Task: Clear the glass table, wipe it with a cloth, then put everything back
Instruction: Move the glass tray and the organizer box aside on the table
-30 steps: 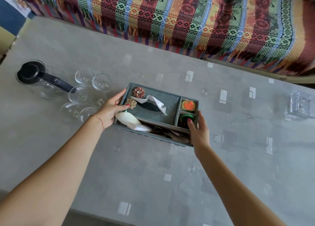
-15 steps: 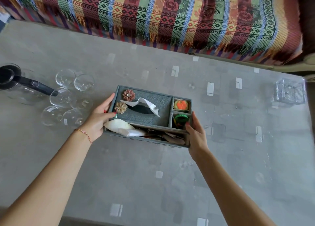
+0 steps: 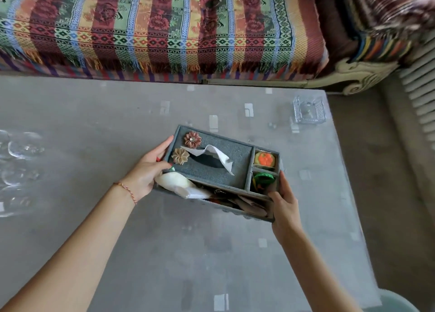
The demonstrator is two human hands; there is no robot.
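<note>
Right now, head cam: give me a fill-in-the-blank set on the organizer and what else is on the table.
1. Both hands, left hand and right hand, grip the grey tissue organizer at its two ____.
2. A white ____ sticks out of its slot.
3. Two fabric ____ decorate its top, near the left hand.
4. The clear glass dish sits near the table's far ____ corner.

Answers: ends; tissue; flowers; right

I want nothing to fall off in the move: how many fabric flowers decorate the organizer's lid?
2. A reddish flower at the lid's far left corner, a tan flower just nearer, by the left hand. None seem hidden.
</note>
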